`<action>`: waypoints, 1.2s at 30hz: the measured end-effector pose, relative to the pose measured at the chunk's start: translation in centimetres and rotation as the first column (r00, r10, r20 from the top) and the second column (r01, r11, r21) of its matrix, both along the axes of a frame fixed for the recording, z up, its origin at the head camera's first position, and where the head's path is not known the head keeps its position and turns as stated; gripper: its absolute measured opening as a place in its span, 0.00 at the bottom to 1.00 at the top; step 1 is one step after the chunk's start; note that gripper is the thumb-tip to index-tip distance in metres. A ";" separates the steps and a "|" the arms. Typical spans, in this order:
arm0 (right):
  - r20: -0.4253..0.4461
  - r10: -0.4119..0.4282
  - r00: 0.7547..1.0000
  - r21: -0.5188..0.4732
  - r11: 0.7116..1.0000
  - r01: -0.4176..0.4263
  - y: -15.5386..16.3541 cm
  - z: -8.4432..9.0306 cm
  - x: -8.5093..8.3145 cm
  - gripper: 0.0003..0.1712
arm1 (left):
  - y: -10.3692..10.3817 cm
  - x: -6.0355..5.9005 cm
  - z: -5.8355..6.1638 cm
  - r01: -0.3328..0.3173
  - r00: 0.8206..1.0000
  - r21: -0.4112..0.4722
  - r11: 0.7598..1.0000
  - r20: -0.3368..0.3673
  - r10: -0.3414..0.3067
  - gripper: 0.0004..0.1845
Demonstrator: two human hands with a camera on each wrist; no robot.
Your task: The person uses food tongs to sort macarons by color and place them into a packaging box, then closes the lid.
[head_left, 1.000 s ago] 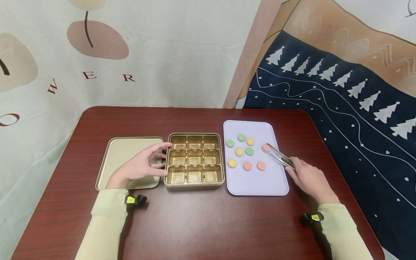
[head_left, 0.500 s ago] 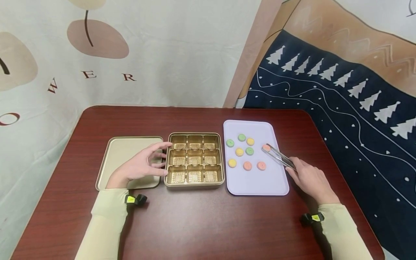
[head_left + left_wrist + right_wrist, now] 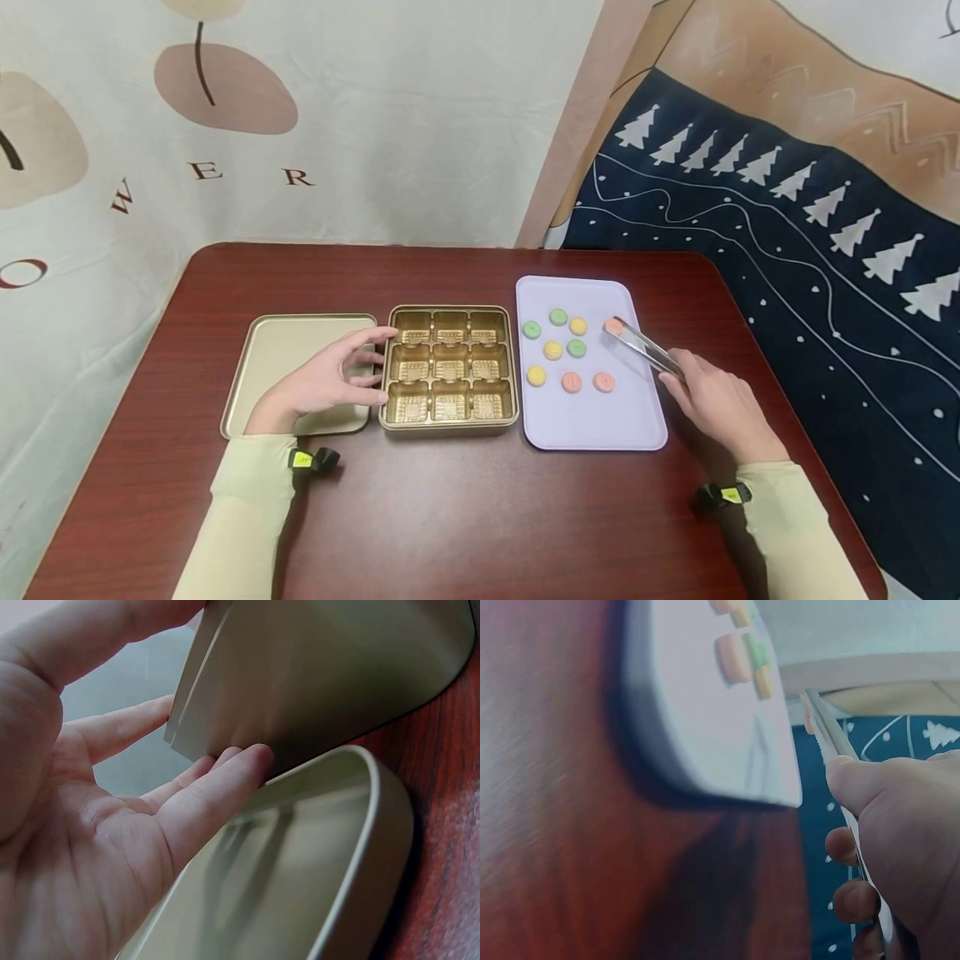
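My left hand rests at the left side of a gold box divided into several square compartments, thumb and index finger spread along its rim. In the left wrist view, straight fingertips touch the box's outer wall. My right hand grips metal tongs, whose tips pinch a pink round disc over the lilac tray. The right wrist view shows the disc raised at the tips of the tongs. The compartments hold nothing.
Several green, yellow and pink discs lie on the tray, among them a yellow disc and a green disc. A gold lid lies inside up left of the box, partly beneath my left hand. Everything stands on a dark red wooden table.
The right hand and tongs have shifted slightly up and away, lifting the pink disc from its spot on the tray. The left hand and box have stayed put.
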State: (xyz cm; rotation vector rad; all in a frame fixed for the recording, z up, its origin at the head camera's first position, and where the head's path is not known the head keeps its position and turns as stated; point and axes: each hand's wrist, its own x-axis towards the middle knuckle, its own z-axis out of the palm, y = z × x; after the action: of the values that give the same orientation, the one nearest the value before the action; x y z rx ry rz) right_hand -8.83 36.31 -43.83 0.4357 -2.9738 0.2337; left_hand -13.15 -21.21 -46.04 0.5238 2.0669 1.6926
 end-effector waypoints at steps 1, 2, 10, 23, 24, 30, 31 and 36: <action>-0.010 0.007 1.000 -0.002 1.000 -0.007 -0.2 0.3 -0.2 0.24 | 0.0 0.0 0.0 0.000 1.000 0.001 1.000 0.001 0.000 0.53; -0.020 0.014 1.000 -0.004 1.000 -0.014 -0.3 0.5 -0.4 0.24 | 0.0 0.0 0.1 0.000 1.000 0.002 1.000 0.002 0.000 0.53; -0.022 0.031 0.999 -0.003 1.000 -0.031 -2.4 2.2 -1.4 0.26 | 0.1 0.1 0.3 0.000 1.000 -0.005 1.000 0.005 0.000 0.54; 0.017 0.177 0.984 -0.003 0.984 -0.177 -7.6 3.4 -2.3 0.28 | 0.1 0.1 0.1 -0.003 1.000 -0.013 1.000 0.000 0.003 0.55; 0.024 0.194 0.981 -0.011 0.981 -0.194 -8.2 3.4 -2.3 0.28 | 0.1 0.1 0.1 -0.003 1.000 -0.014 1.000 0.002 0.003 0.55; -0.040 0.349 0.936 0.002 0.937 -0.349 -11.6 3.3 -2.7 0.26 | 0.1 0.1 0.2 -0.002 1.000 -0.008 1.000 0.013 0.002 0.55; -0.062 0.377 0.924 0.013 0.926 -0.376 -12.2 3.2 -2.8 0.25 | 0.1 0.1 0.3 -0.003 1.000 -0.008 1.000 0.013 0.003 0.55; -0.123 0.489 0.864 0.049 0.872 -0.487 -15.2 2.9 -2.6 0.22 | 0.1 0.1 0.4 -0.008 1.000 -0.012 1.000 0.017 0.008 0.55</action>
State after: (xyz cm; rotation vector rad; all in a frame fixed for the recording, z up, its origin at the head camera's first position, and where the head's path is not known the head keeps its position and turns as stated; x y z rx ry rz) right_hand -11.40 21.09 -40.91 1.1601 -2.6824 0.2158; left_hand -13.01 -21.08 -45.64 0.4966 2.0682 1.6831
